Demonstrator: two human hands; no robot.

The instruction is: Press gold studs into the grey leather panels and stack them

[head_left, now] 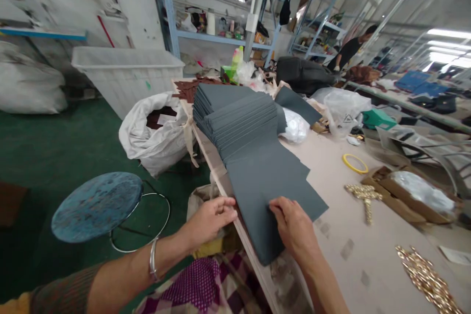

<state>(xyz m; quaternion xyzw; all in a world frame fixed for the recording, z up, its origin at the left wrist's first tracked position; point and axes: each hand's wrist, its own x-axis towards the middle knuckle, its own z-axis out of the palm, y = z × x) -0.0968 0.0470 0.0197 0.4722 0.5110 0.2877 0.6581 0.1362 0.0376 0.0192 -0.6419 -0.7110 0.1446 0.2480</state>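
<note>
- The left hand (pixel 210 216) rests at the tabletop (pixel 342 235) edge, fingers together, touching the near side of the grey sheets (pixel 265 181).
- The right hand (pixel 294 228) lies flat on the top sheet, fingers curled and pressing, pinching nothing that I can see.
- The sheets look thin, light and bendy, likely to slide over each other; the near corner overhanging the edge seems the easiest place to grip.
- Gold fittings (pixel 427 279) and a tape ring (pixel 355 163) sit to the right, apart from the sheets.
- A fanned stack (pixel 235 117) stretches away behind; left of the edge stand a stool (pixel 96 204) and a sack (pixel 156 132).
</note>
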